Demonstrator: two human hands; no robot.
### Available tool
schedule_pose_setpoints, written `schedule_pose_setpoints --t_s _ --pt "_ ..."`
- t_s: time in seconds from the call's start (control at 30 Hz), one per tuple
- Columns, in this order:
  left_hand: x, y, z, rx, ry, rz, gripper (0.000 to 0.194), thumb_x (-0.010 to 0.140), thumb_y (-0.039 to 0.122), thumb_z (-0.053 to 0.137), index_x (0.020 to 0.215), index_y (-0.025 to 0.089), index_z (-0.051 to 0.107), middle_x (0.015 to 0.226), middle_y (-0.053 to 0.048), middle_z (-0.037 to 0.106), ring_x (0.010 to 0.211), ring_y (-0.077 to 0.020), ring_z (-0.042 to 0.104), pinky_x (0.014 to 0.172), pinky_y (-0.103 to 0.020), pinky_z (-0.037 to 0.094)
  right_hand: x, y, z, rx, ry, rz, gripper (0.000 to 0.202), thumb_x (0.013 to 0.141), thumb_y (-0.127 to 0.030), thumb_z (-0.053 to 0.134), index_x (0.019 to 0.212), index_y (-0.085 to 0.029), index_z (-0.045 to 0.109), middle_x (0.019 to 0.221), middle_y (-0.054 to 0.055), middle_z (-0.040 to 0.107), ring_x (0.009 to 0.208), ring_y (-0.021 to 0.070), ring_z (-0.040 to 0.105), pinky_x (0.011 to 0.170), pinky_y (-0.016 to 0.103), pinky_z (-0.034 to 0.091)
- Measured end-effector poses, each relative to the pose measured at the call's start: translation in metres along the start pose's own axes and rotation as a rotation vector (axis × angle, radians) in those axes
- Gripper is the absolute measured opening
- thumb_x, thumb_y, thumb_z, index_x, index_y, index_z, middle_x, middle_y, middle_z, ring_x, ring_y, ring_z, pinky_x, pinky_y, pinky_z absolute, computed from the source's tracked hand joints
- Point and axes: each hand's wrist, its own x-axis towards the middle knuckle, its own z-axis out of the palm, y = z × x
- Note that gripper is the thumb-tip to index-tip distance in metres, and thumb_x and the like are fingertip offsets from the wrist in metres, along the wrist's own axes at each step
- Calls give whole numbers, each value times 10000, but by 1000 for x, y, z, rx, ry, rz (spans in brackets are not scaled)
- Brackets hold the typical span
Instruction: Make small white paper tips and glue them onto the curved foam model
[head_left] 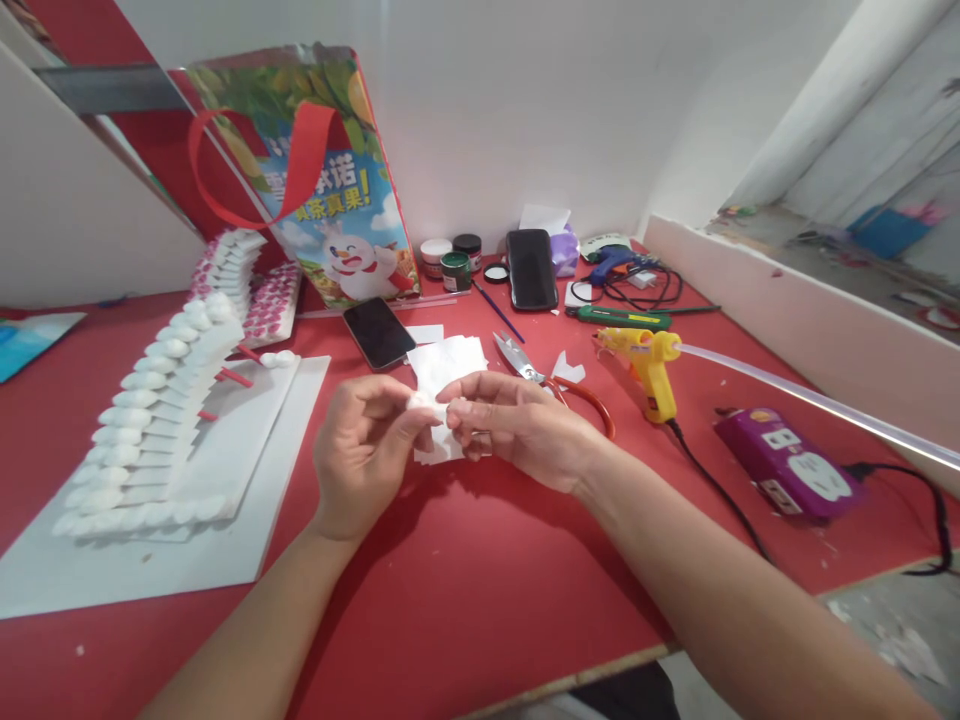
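My left hand (361, 450) and my right hand (521, 428) meet over the middle of the red table. Between their fingertips is a small white cotton piece (427, 402), pinched from both sides; the fingers cover part of it. Directly beneath lies a pile of white paper pieces (450, 362). Scissors (520, 357) with orange handles rest just beyond my right hand. Left of my left hand, a curved craft piece (150, 425) of white oval tips on flat stems stands on white boards (281, 440).
A yellow glue gun (645, 365) with a long glue stick and a purple power box (791, 465) lie at right, cables trailing. Behind are two phones (379, 333), paint jars (455, 270), a brush (499, 312), a green-handled tool (622, 318) and a printed bag (330, 180).
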Motion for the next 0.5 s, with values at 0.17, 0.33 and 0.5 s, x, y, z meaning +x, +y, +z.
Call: schedule_pose_setpoints --t_s 0.17,0.33,0.5 --pt "11 2 2 -433 -65 -337 302 882 405 776 939 226 539 647 39 694 438 -83 552 453 -199 451 2 -4 -3 -10 79 -100 381 625 -293 948 925 -157 756 751 -29 649 629 78 566 624 248 444" --pt "15 2 6 -672 -116 -556 417 764 461 870 865 213 550 592 55 633 402 -41 421 423 -172 330 6 -2 -6 -42 148 -188 344 568 -332 975 692 -151 710 643 -23 658 578 86 577 605 254 453" --pt "15 4 11 -772 -85 -643 443 655 409 946 793 200 581 674 42 614 473 -41 439 462 -183 348 8 -1 -8 -29 159 -214 434 588 -424 971 661 -161 634 594 -20 644 550 95 580 599 258 440"
